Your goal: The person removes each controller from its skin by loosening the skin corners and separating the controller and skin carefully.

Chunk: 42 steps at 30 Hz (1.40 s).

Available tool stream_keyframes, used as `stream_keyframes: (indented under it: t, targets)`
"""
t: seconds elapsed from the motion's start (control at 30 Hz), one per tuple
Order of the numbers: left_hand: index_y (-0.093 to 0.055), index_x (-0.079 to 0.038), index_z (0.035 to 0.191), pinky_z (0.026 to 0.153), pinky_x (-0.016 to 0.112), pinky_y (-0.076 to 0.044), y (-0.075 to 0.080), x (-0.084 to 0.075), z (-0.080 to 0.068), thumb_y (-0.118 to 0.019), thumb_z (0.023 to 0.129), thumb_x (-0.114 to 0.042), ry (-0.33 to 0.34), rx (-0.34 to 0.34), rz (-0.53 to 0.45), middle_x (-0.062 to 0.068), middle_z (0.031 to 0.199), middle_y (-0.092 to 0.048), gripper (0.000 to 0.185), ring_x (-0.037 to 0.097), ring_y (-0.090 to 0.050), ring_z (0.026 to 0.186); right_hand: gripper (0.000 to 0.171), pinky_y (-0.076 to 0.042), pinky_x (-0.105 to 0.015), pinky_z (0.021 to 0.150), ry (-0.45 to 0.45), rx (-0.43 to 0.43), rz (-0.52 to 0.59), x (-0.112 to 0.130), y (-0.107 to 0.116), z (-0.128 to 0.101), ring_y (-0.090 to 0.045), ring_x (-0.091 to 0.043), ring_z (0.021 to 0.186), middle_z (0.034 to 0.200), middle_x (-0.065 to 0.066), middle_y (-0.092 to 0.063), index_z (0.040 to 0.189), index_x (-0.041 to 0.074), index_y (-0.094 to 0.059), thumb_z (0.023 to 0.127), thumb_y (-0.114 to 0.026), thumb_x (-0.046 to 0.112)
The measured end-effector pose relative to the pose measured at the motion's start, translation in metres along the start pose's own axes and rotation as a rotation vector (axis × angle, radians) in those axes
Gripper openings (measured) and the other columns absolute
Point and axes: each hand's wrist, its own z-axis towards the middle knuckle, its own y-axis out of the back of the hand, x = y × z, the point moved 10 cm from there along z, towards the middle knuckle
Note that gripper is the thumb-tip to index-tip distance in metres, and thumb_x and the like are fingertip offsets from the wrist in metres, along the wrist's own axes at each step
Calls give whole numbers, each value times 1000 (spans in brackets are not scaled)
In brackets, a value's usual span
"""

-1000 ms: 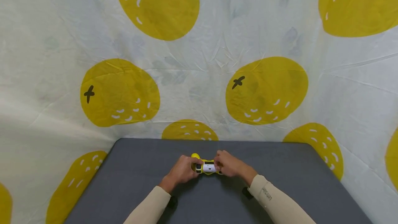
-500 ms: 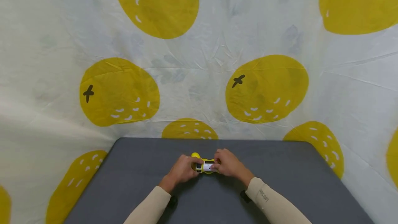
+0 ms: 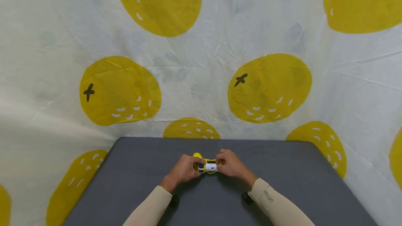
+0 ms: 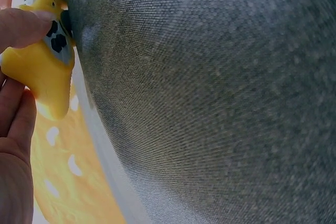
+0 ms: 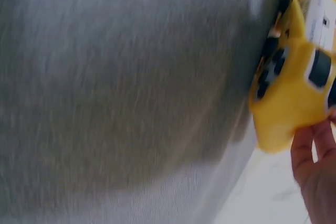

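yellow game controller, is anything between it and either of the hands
Nothing visible is. Both hands already grip the yellow and white plastic game controller: the left hand holds its left end and the right hand its right end, just above the dark grey fabric-covered table. The wrist views show fingers directly against the yellow shell.

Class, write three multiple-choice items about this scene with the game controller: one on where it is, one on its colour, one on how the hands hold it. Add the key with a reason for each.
1. Where is the controller?
A. over the grey table
B. on the floor
C. hanging on the cloth backdrop

2. What colour is its body mainly?
A. red
B. yellow
C. green

3. How is it held?
A. by the left hand alone
B. by no hand
C. by the left hand and the right hand

Key: 1 A, the head view shows it above the table's middle. 2 B, both wrist views show yellow grips. 3 C, each hand grips one end.
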Motion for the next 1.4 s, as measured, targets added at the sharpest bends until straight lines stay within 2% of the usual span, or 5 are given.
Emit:
stream_keyframes:
  t: [0.23,0.47,0.77,1.2,1.4]
  targets:
    - [-83,-17,111,71,20,-57,0,1,0,-90,74,-8,12,-6,-5,1,102,-82,39,12,-73,85,14,-44,-28,73,50,98,-39,-1,-1,-4,-49,-9,78,86,6,-59,82,15,-80,91,-70,9]
    - [-82,-17,110,72,21,-58,-2,3,-3,-91,75,-9,18,-1,-7,1,103,-82,37,15,-75,88,9,-48,-33,80,82,217,-65,1,-6,-9,-52,-12,89,97,3,-58,90,16,-77,95,-72,9]
    - [-82,-19,111,73,22,-58,-2,4,-3,-90,75,-9,26,-10,4,1,103,-82,39,13,-74,87,19,-40,-29,75,60,203,-157,9,-10,-5,-41,-13,83,93,3,-53,81,15,-65,98,-64,4]
    - [-82,-18,112,73,21,-57,-4,2,-1,-90,75,-9,35,-4,-23,2,103,-81,39,12,-72,86,13,-41,-25,76,74,103,108,8,7,-11,-46,-9,83,90,-4,-56,84,4,-67,97,-66,1]
    - [-82,-17,112,74,21,-58,-4,7,-2,-90,75,-8,53,-8,-65,3,104,-82,39,13,-74,89,13,-44,-25,74,25,64,213,1,14,-11,-49,-9,83,91,-6,-56,84,2,-64,97,-64,-1]
